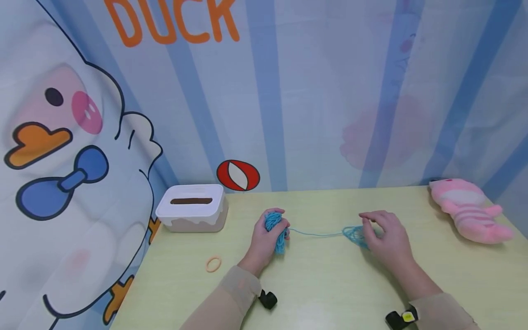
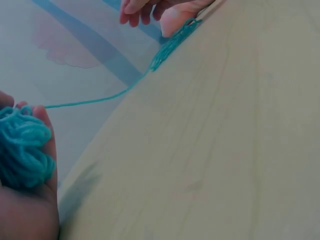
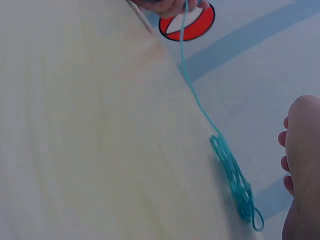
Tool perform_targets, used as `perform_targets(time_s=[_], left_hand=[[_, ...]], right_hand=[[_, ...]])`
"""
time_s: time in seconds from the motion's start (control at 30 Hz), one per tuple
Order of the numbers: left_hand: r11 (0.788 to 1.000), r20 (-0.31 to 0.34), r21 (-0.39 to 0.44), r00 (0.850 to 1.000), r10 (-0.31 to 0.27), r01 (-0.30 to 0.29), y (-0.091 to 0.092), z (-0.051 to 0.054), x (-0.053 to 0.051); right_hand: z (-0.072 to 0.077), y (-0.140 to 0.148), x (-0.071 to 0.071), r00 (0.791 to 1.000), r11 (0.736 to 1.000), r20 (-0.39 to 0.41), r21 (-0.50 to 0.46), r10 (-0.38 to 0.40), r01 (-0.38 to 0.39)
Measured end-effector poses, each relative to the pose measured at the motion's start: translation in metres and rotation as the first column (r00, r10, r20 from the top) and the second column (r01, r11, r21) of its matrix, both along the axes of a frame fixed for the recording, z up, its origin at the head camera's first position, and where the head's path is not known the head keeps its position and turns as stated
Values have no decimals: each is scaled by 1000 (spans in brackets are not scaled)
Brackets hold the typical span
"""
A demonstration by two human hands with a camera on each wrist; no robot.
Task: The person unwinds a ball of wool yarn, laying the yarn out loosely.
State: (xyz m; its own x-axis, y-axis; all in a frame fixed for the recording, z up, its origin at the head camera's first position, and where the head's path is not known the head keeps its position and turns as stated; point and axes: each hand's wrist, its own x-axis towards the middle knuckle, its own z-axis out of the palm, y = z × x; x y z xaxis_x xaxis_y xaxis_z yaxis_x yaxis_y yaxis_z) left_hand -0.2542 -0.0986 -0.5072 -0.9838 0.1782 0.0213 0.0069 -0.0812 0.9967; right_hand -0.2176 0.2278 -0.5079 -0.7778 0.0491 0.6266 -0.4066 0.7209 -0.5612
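Observation:
My left hand (image 1: 261, 239) grips a thick bundle of teal yarn (image 1: 273, 221), with the thumb laid across it and loops bulging out above and below. From this bundle a single strand (image 1: 315, 235) runs rightward to a loose coil of the same yarn (image 1: 353, 235) on the table. Just over and beside that coil is my right hand (image 1: 389, 240), fingers loosely bent. In the right wrist view the coil (image 3: 235, 182) lies apart from the right hand (image 3: 305, 150), and no yarn shows between its fingers.
A tissue box (image 1: 191, 215) with a white lid stands at the back left. Nearer lies a small peach-coloured ring (image 1: 213, 264). A pink striped plush toy (image 1: 470, 211) rests at the far right. Behind the table (image 1: 321, 284) hangs a printed curtain (image 1: 313, 91).

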Motion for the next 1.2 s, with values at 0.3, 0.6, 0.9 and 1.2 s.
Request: perform_targets(time_s=[0.3,0.6,0.9,1.2], left_hand=[[1000,6,3,1000,-30,30,1,-2,-1],[995,-41,-44,995,-92,90,0,-3,-1],[994,-46,-67,995,-88,85,-1,-6,-2],[989,-24,-134,997,-68,65,0,-9,-2]], right_hand=[[-1,-70,-2,961,960,56,60,269,-272],[2,-116,-8,904,938,273,16,329,-347],[5,-120,-9,941,966,240,39,238,-255],[17,-85,-4,936,978,289,1,202,-211]])
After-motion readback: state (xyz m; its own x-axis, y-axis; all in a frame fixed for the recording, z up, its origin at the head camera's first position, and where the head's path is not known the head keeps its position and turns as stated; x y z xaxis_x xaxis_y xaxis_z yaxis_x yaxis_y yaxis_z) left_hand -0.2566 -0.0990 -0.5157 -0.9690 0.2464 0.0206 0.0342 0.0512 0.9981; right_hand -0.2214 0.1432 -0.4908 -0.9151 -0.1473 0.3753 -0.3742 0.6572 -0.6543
